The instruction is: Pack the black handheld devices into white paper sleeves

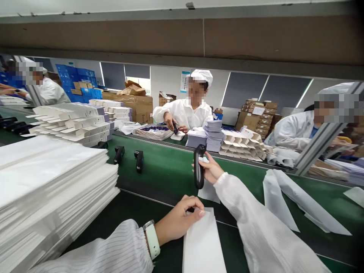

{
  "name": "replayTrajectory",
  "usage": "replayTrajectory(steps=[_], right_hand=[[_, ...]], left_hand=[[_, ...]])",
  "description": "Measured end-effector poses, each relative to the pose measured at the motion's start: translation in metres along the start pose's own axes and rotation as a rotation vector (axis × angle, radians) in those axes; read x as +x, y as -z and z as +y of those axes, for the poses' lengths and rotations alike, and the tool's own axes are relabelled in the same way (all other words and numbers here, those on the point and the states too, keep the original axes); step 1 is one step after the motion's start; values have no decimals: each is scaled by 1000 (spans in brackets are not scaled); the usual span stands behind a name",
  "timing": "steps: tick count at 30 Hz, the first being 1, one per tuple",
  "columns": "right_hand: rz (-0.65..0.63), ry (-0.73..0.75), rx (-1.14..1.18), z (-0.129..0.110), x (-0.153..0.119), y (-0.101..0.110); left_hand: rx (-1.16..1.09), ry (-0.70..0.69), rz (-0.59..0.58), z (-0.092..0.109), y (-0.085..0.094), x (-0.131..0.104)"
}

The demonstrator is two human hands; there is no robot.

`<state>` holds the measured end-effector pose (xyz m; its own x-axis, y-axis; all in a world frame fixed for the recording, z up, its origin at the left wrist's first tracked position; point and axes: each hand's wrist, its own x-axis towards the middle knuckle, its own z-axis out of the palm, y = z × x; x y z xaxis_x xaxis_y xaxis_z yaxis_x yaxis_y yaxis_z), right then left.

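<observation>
My right hand grips a black handheld device with a rounded body, held upright above the green belt. A pale sheet or bag lies on the belt behind and below that hand. My left hand, with a pale green watch on the wrist, is closed at the upper end of a white bag in front of me. Its thumb presses on the top edge, and the curled fingertips are partly hidden. Two similar black devices, one on the left and one nearer, lie on the belt.
A tall stack of white bags fills the left side. Long white bags lie on the green conveyor belt at right. Across it, a co-worker handles a black item beside folded boxes. A shelf hangs overhead.
</observation>
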<state>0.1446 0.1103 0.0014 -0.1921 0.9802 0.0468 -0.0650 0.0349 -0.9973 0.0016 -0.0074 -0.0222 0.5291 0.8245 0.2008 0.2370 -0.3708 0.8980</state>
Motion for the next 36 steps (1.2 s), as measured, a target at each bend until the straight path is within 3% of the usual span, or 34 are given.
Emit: replayTrajectory(steps=[4, 9, 14, 19, 23, 26, 29, 32, 34, 36], right_hand=[[-140, 89, 349, -25, -45, 14], [-194, 80, 407, -20, -67, 7], [-412, -10, 157, -13, -74, 9], [-737, 62, -51, -11, -88, 14], [-764, 20, -150, -5, -100, 7], [-592, 48, -239, -9, -99, 8], [-167, 167, -384, -20, -76, 29], [254, 261, -661, -25, -38, 62], [368, 258, -824, -19, -15, 79], [388, 249, -911, -7, 0, 85]], left_hand=[[-56, -25, 21, 0, -1, 1], [-199, 17, 40, 9, -2, 1], [-236, 50, 216, 27, 0, 9], [-222, -5, 327, 39, -4, 15], [-259, 29, 385, 40, -5, 17], [-184, -21, 426, 32, -3, 16], [3, -10, 416, 18, 2, 11], [259, 61, 179, 6, 7, 3], [360, 103, 1, 0, 9, 1], [398, 128, -81, -3, 10, 3]])
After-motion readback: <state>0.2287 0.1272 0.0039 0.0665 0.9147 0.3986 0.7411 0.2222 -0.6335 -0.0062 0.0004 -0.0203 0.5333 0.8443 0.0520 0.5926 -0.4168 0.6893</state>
